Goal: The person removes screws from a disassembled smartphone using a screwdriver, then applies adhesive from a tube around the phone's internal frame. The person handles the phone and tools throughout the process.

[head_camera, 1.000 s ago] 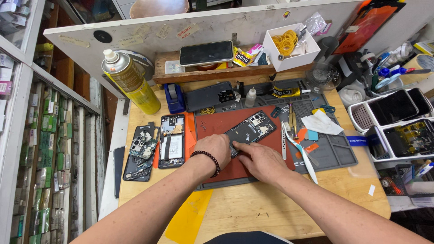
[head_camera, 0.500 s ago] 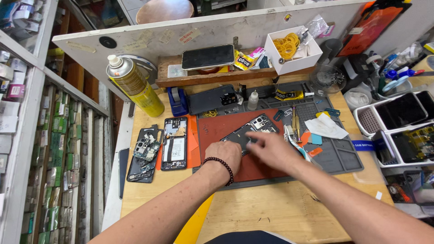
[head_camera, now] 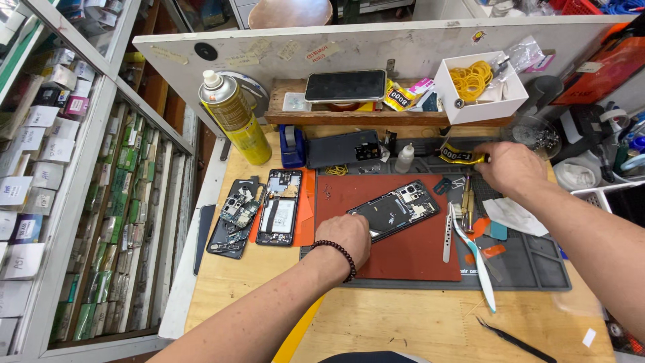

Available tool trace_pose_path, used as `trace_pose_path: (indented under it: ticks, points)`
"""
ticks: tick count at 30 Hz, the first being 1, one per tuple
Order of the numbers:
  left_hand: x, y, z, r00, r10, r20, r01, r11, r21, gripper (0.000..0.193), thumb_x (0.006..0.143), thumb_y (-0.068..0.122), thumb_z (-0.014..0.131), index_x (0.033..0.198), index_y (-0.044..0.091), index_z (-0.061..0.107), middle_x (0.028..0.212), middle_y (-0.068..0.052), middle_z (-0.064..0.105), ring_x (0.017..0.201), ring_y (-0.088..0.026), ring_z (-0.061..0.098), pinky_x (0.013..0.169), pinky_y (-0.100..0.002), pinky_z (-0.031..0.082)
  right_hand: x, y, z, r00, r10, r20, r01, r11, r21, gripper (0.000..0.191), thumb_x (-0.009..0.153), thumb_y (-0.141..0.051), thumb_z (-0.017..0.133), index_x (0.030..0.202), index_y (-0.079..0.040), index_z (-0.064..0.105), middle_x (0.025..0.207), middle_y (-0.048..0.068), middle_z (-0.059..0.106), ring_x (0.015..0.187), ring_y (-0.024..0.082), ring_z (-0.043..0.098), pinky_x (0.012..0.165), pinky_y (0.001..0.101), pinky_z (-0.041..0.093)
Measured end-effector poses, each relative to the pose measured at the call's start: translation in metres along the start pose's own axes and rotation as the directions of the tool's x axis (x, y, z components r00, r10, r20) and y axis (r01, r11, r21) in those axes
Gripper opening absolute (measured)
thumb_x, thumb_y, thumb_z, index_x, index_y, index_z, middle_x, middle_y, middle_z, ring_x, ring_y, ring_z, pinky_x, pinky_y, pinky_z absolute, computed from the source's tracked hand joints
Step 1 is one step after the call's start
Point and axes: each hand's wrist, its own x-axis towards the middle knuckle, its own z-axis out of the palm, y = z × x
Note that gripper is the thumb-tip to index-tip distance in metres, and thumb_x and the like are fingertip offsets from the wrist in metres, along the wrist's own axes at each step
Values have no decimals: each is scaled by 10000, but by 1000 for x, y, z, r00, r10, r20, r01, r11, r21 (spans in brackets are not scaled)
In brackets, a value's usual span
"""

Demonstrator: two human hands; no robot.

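An opened black phone (head_camera: 396, 209) lies tilted on a red mat (head_camera: 403, 249). My left hand (head_camera: 346, 236), a dark bead bracelet at its wrist, rests on the mat and touches the phone's lower left end. My right hand (head_camera: 507, 165) is stretched to the back right and closes on a small yellow-and-black glue tube (head_camera: 459, 155). Beside the mat lie a white toothbrush (head_camera: 470, 252) and metal tweezers (head_camera: 448, 236).
Two more opened phones (head_camera: 259, 212) lie to the left on the wooden bench. A yellow spray can (head_camera: 234, 115) stands at back left. A shelf holds a phone (head_camera: 346, 85) and a white box of rubber bands (head_camera: 478, 86). Black tweezers (head_camera: 514, 339) lie near the front edge.
My right hand has left the opened phone and reached to the back right, onto the yellow tube. My left hand has stayed at the phone's lower end.
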Motion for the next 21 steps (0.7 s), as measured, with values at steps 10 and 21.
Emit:
trace_pose_path:
  ticks: [10,21]
  points:
    - [5,3,-26,997,-72,-39,66,988,-136,325,915,323,663,1036,26,719,988,-218,740,973,-377,718,861,-472,571,-81,9,-27,974,159,-161,-99,939,331,325,992,-315,671,1235,-112,749,996,170,784,875,332,724,789,449,555]
    - [60,25,-48,946,229,230,236,1,-972,494,939,323,695,1332,49,575,1033,-70,633,790,-180,679,677,-353,600,-160,-78,-35,947,-24,320,-319,21,947,256,993,-256,585,1153,-79,679,717,-45,595,580,49,522,476,229,397]
